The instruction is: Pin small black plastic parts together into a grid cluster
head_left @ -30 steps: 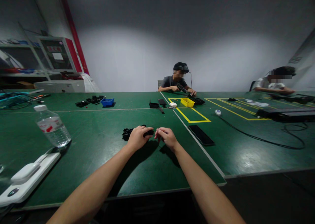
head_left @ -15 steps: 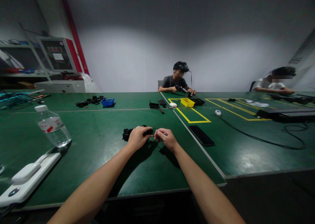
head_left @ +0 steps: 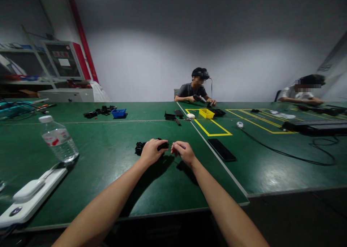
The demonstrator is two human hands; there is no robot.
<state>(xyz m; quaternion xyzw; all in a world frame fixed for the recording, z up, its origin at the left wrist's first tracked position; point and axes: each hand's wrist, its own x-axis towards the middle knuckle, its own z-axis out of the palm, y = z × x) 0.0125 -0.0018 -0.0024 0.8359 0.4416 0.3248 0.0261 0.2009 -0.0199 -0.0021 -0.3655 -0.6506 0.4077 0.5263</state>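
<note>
My left hand (head_left: 152, 150) is closed around a black jointed assembly (head_left: 140, 148) on the green table. Much of that assembly lies hidden under my palm, and one dark end (head_left: 163, 145) shows at my fingertips. Just to the right, my right hand (head_left: 183, 152) pinches a thin tool (head_left: 184, 148) that looks like a small screwdriver with a purplish handle. Its slim shaft points left at the black assembly; whether the tip touches is too small to tell.
A water bottle (head_left: 59, 140) and a white power strip (head_left: 32, 196) stand at left. A phone (head_left: 221, 149) lies right of my hands. Farther back are a blue bin (head_left: 118, 113), a yellow bin (head_left: 206, 113), black parts (head_left: 101, 110) and two seated people.
My right hand has shifted very slightly to the right, and more of the thin shaft shows between my hands. My left hand stays in place.
</note>
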